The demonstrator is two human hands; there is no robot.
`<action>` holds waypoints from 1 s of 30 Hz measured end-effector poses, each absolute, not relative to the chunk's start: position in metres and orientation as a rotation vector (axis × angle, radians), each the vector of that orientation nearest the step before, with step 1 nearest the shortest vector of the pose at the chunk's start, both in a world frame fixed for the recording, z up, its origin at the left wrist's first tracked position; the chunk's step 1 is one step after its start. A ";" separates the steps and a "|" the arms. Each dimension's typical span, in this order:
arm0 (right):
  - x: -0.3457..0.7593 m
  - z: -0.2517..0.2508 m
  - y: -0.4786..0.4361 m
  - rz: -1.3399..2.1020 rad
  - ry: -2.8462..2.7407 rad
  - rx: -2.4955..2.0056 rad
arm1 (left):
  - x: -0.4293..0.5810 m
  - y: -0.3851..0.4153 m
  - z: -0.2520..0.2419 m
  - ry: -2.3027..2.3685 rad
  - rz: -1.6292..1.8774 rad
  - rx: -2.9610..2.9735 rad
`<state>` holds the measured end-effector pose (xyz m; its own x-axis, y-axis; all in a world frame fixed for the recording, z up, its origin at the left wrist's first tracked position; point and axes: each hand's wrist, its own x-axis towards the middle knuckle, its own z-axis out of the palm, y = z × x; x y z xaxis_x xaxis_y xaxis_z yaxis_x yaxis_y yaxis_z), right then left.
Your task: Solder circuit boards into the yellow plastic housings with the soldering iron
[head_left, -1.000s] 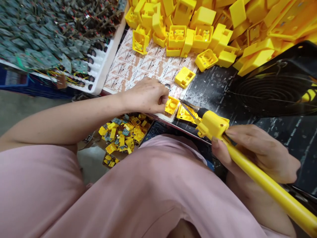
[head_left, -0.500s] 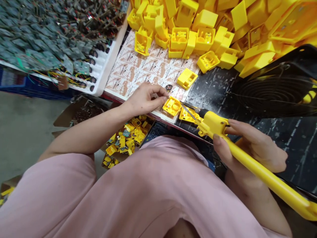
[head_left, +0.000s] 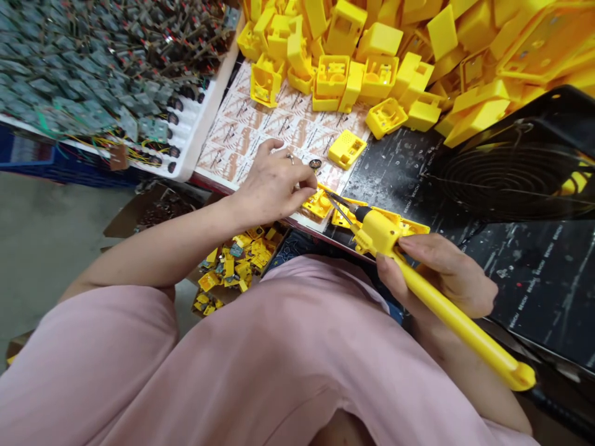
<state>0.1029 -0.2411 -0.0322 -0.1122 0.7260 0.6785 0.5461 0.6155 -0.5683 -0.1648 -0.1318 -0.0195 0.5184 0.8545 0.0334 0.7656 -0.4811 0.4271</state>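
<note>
In the head view, my right hand (head_left: 441,275) is wrapped round a yellow soldering iron (head_left: 437,297), its dark nozzle and thin metal rod pointing down-left. The tip end reaches an open yellow plastic casing (head_left: 318,204) near the front edge of the bench. My left hand (head_left: 279,183) is closed in a pinch at that casing's upper left side; what the fingertips hold is too small to make out. Just past them lies a small round black part (head_left: 315,164). Another open yellow casing (head_left: 346,214) is partly hidden under the iron, and a closed-side-up casing (head_left: 347,148) lies beyond.
A heap of yellow casings (head_left: 339,74) fills the back of the bench. White foam tray (head_left: 198,124) at left carries many wired circuit boards (head_left: 93,93). To the right stands a black fan (head_left: 506,161). A box of yellow parts (head_left: 237,263) sits below the bench edge.
My right hand has brought the soldering iron left, its tip now over the nearest casing. My left hand has turned, its knuckles raised, with the fingertips still by the casing.
</note>
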 end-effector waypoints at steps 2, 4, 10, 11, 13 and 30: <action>0.103 -0.032 -0.241 0.225 -1.765 -1.008 | -0.166 -0.132 -0.019 1.349 0.331 2.395; 0.103 -0.033 -0.242 0.246 -1.757 -1.044 | -0.168 -0.132 -0.019 1.375 0.322 2.411; 0.101 -0.032 -0.247 0.240 -1.815 -1.149 | -0.164 -0.134 -0.022 1.393 0.345 2.506; 0.100 -0.031 -0.247 0.238 -1.825 -1.130 | -0.163 -0.133 -0.022 1.385 0.352 2.513; 0.098 -0.028 -0.247 0.217 -1.856 -1.121 | -0.161 -0.132 -0.022 1.362 0.354 2.521; 0.113 -0.018 -0.237 0.145 -1.878 -1.089 | -0.154 -0.124 -0.018 1.320 0.226 2.581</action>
<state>0.1127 -0.2371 -0.0179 -0.1762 0.7325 0.6575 0.6229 0.6002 -0.5018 -0.1543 -0.1237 -0.0179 0.5818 0.8127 0.0308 0.7768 -0.5665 0.2752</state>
